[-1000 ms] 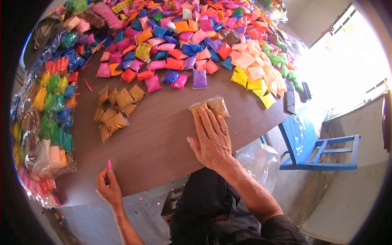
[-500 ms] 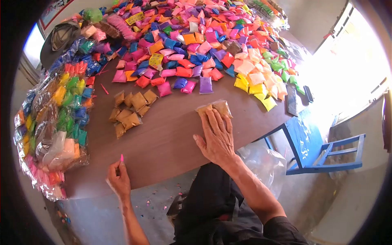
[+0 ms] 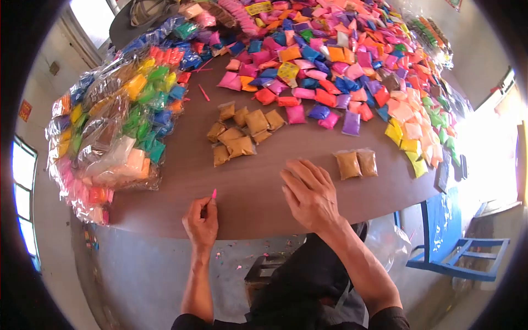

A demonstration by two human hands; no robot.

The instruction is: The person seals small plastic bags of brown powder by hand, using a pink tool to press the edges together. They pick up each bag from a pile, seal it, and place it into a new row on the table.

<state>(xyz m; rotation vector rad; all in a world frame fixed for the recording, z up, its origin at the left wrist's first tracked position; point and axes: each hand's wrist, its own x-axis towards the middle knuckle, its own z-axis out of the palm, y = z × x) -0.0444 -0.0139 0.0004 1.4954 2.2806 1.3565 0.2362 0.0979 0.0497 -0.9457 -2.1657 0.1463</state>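
My left hand [image 3: 201, 220] is closed in a pinch at the table's front edge, and the tip of a small pink pointed stick [image 3: 214, 193] pokes up from its fingers. Over the brown table [image 3: 264, 203] hovers my right hand [image 3: 312, 192], fingers stretched out and somewhat bent, with nothing visible in it. To its right lie two small clear packets of brown stuff [image 3: 356, 164], side by side and apart from the hand. A loose cluster of similar brown packets [image 3: 240, 144] sits up and to the left of it.
A large heap of colourful small packets [image 3: 330, 71] covers the back of the table. Bundled clear bags of coloured packets [image 3: 118, 126] pile up at the left. Thin pink sticks [image 3: 204, 92] lie near them. A blue chair [image 3: 445, 242] stands at the right.
My right hand has come off the two brown packets and moved left of them. The view has turned left. My left hand still pinches the pink stick.
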